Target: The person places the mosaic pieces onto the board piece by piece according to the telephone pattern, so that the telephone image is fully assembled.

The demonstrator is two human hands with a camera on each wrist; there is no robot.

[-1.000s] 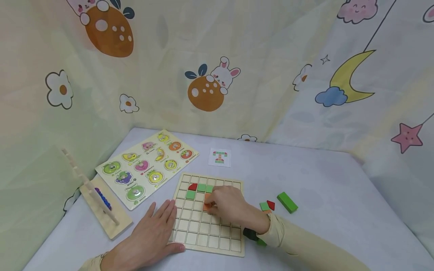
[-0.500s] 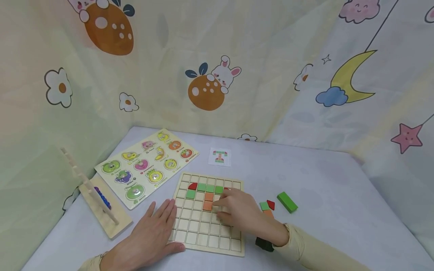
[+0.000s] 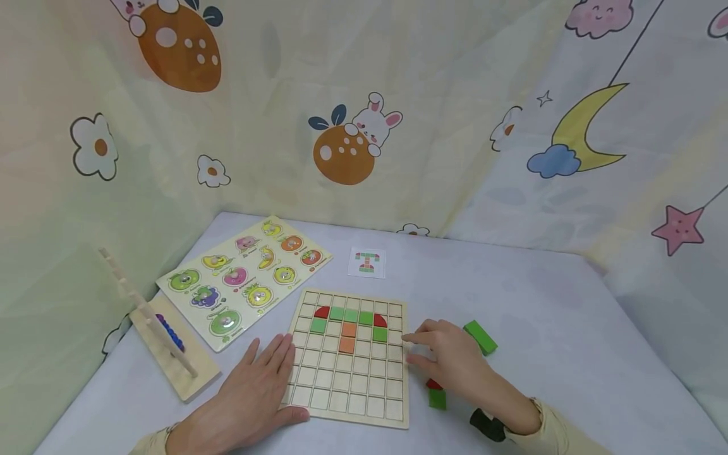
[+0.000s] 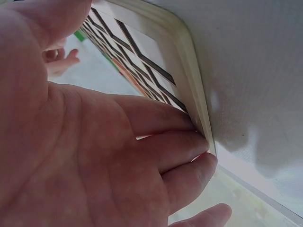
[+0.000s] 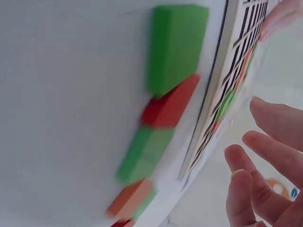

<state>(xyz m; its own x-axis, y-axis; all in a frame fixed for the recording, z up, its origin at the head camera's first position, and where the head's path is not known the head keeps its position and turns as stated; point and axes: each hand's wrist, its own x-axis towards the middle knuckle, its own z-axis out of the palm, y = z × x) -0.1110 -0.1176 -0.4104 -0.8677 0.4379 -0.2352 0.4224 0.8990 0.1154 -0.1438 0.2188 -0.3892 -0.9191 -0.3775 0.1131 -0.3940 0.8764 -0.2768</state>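
Observation:
A wooden grid board (image 3: pixel 341 399) lies in front of me. Its tiles include a row of green ones (image 3: pixel 351 315) between two red rounded pieces (image 3: pixel 380 321), with single green squares (image 3: pixel 318 325) below the ends and two orange squares (image 3: pixel 347 345) down the middle. My left hand (image 3: pixel 253 385) rests flat on the table, straight fingers against the board's left edge. In the left wrist view the fingertips (image 4: pixel 201 142) touch the board's rim. My right hand (image 3: pixel 452 357) hovers just past the board's right edge, fingers loosely spread, holding nothing. Loose green (image 5: pixel 177 47), red (image 5: pixel 173 101) and orange blocks (image 5: pixel 130 198) lie beneath it.
A small pattern card (image 3: pixel 366 263) lies behind the board. To the left are a fruit puzzle board (image 3: pixel 239 278) and a wooden stand (image 3: pixel 176 354) with blue beads. A long green block (image 3: pixel 480 337) sits right of my right hand. A printed curtain (image 3: pixel 443 126) hangs behind.
My right hand has left the orange tiles and moved right, off the board. This uncovers the right-hand red piece and the green square under it. My left hand stays in place.

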